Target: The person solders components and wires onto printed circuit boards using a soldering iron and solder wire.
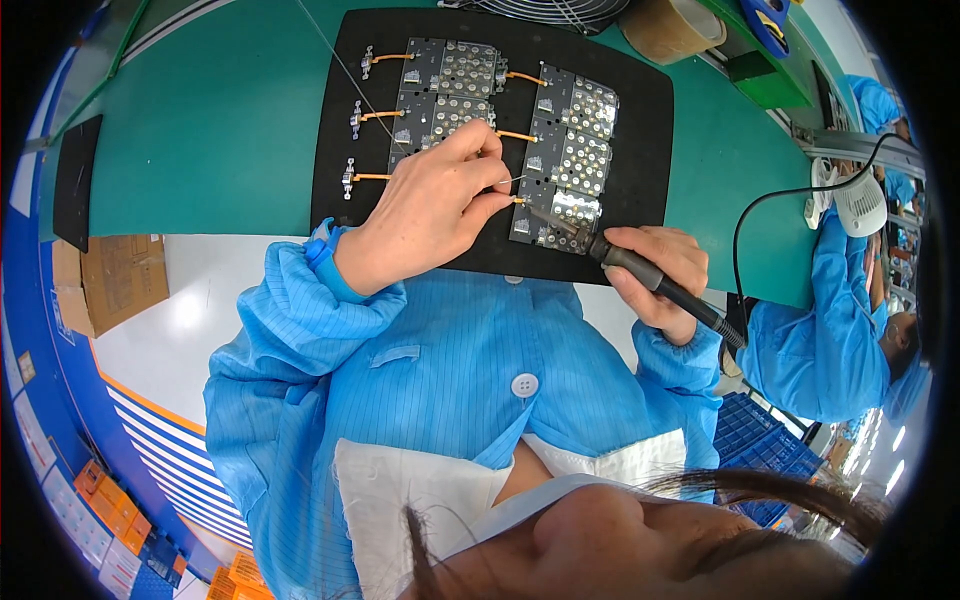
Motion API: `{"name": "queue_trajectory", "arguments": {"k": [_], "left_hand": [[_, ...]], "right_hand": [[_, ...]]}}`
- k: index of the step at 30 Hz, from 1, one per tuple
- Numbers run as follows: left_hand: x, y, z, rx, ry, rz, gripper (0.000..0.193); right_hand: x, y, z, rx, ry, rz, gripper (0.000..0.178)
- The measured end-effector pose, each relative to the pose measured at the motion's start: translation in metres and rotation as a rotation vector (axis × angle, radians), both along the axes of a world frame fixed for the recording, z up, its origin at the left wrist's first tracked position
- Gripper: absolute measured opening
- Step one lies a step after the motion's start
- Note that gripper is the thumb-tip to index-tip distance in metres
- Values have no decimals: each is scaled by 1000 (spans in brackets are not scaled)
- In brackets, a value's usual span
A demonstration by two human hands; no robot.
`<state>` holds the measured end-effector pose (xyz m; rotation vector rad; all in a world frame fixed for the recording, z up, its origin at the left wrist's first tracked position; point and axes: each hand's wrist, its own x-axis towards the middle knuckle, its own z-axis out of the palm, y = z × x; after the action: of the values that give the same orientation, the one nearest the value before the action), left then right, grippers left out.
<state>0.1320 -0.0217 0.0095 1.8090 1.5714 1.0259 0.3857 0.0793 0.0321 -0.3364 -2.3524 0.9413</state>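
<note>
Circuit boards (500,130) lie in rows on our black mat (640,110), which sits on the green bench (220,120). Our left hand (430,215) rests on the mat with thumb and fingertips pinched together on a thin solder wire (512,180), feeding it toward the lowest board of the right-hand group. Our right hand (660,280) is wrapped tight around a black soldering iron (640,275), its tip touching that same board just beside the wire. Near us on the right, a co-worker's blue sleeve (830,320) shows.
</note>
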Motion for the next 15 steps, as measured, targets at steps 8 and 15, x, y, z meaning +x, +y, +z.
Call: {"name": "queue_trajectory", "arguments": {"k": [8,15], "left_hand": [[0,0,-1,-1,-2,2,8],[0,0,0,-5,-3,5,9]], "right_hand": [[0,1,0,7,-9,-6,28],[-1,1,1,-5,-9,-8,28]]}}
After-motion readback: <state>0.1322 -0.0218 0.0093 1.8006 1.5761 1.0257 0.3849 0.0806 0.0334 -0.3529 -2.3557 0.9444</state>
